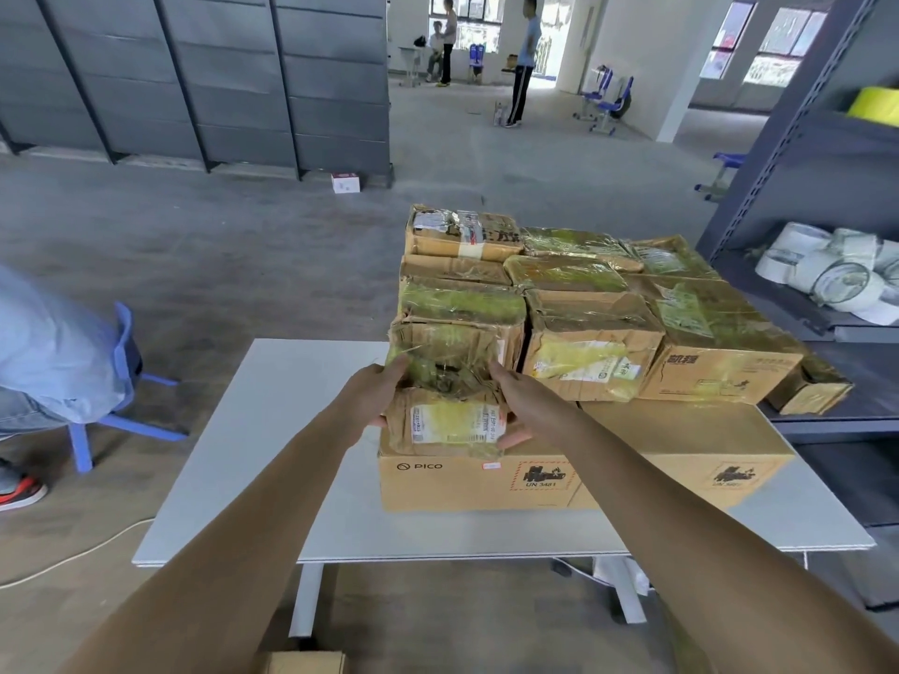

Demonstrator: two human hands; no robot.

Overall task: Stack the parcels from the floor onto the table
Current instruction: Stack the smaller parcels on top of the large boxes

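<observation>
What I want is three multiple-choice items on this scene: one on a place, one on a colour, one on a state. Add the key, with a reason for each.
1. Where on the PICO carton is the small crumpled parcel?
A. Far right corner
B. Near left corner
C. Inside it

2. What colour is the plastic chair left of the table?
A. Blue
B. Red
C. Green

3. What are the left hand and the right hand doing?
A. Hanging idle
B. Lifting the table
C. Holding the parcel from either side

Key:
1. B, as the parcel is at the carton's top edge, just above the PICO logo.
2. A, as its back and legs are blue.
3. C, as each hand clasps one side of the parcel.
</observation>
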